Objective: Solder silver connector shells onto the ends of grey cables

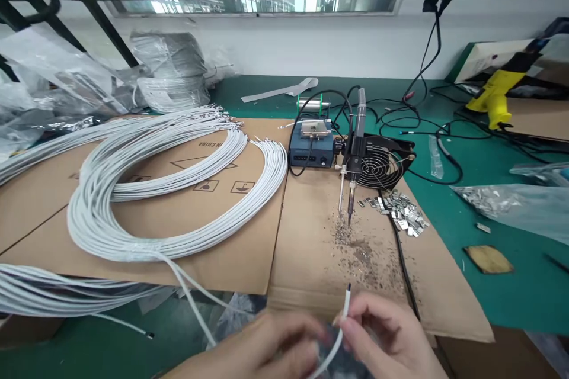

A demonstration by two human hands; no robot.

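Observation:
My right hand [386, 337] is closed, pinching a white cable [345, 311] between thumb and fingertips close to its dark-tipped end, which points up. Below the pinch the cable bends down and to the left, past the fingers of my left hand [280, 343]. That hand is smeared by motion, so I cannot tell whether it grips the cable. Beyond my hands a soldering iron [357, 148] hangs tip down in a holder. Small metal connector shells [406, 213] lie heaped to its right. A large coil of white cables [102, 219] rests on the left.
A blue soldering station [311, 151], a solder spool [311, 105] and a black fan [377, 164] stand behind the cardboard [306, 249]. Dark scraps litter the cardboard under the iron. A yellow tool [495, 95] and a bag of metal parts [493, 200] lie right.

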